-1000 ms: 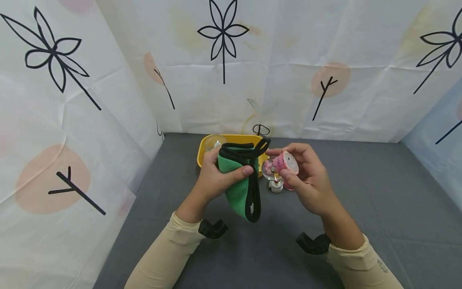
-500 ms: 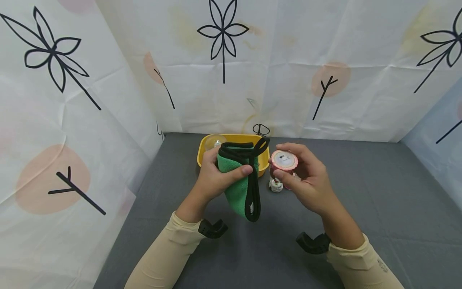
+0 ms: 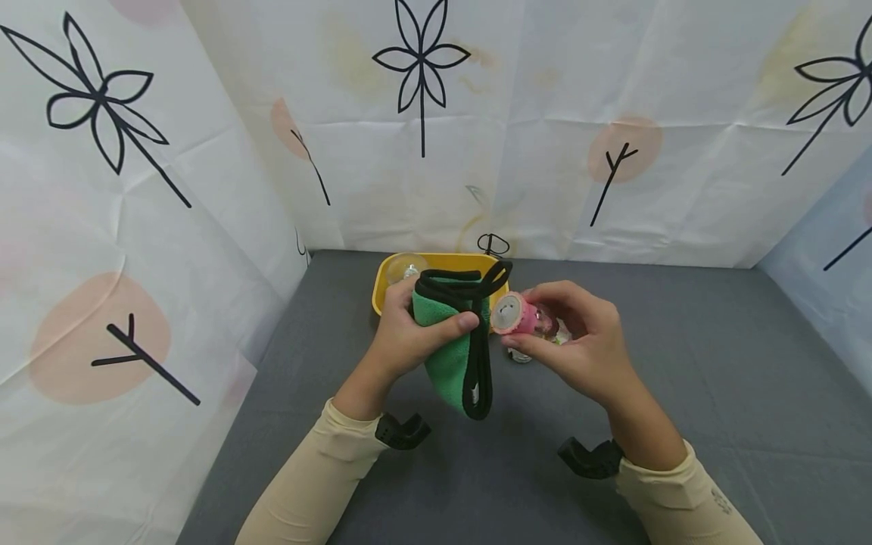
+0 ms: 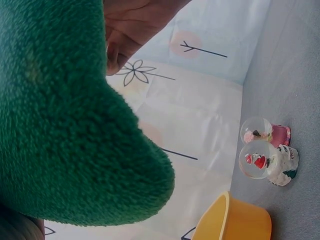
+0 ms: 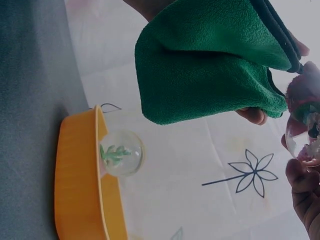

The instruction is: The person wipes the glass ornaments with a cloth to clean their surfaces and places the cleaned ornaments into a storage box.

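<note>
In the head view my left hand (image 3: 407, 327) grips a folded green cloth (image 3: 446, 371) with black edging, thumb across its front. My right hand (image 3: 587, 342) holds a small snow globe (image 3: 516, 315) by its clear ball, its pink base turned toward the cloth. The globe's base is right at the cloth's black edge. From the right wrist the snow globe (image 5: 306, 115) shows at the right border, partly cut off, beside the green cloth (image 5: 210, 75). Fleecy cloth (image 4: 75, 115) fills much of the left wrist view and hides most of the left hand.
A yellow basin (image 3: 377, 291) stands behind the cloth at the table's far side. In it is another snow globe (image 5: 122, 152) with green inside. Two more stand on the grey table (image 4: 295, 80): one with a pink base (image 4: 281, 136), one with a white base (image 4: 285, 165).
My right hand has turned the snow globe, so its base swings from the right, through facing up, to face left toward the cloth. The left hand and cloth have barely moved.
</note>
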`<state>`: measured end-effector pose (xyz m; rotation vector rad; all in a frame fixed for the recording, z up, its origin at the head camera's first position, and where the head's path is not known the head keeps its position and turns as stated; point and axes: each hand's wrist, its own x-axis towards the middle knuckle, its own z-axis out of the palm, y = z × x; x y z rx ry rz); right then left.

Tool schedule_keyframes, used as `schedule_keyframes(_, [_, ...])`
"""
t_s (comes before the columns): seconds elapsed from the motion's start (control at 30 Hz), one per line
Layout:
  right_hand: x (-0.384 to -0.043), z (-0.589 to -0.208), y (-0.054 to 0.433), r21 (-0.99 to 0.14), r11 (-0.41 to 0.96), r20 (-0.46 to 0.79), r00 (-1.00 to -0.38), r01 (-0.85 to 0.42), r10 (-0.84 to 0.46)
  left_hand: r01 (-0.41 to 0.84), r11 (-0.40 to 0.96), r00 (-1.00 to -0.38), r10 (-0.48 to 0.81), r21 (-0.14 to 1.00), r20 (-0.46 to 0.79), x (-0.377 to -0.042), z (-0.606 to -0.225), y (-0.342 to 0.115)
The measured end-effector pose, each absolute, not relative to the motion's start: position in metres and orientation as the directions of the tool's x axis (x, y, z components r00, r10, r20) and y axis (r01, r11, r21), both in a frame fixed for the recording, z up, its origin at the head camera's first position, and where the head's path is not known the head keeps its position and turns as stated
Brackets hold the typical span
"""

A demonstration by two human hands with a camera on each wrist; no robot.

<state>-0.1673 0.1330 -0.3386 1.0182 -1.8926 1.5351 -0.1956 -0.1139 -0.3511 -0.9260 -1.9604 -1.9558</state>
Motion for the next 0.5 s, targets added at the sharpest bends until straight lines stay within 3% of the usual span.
schedule_keyframes(0.5, [-0.1713,-0.3384,0.1311,-0.527,0.063,0.804,-0.521,-0.848,-0.286,0.567,-0.09,-0.773,0.287,0.819,0.566,-0.1951,-0.3515,-0.1119])
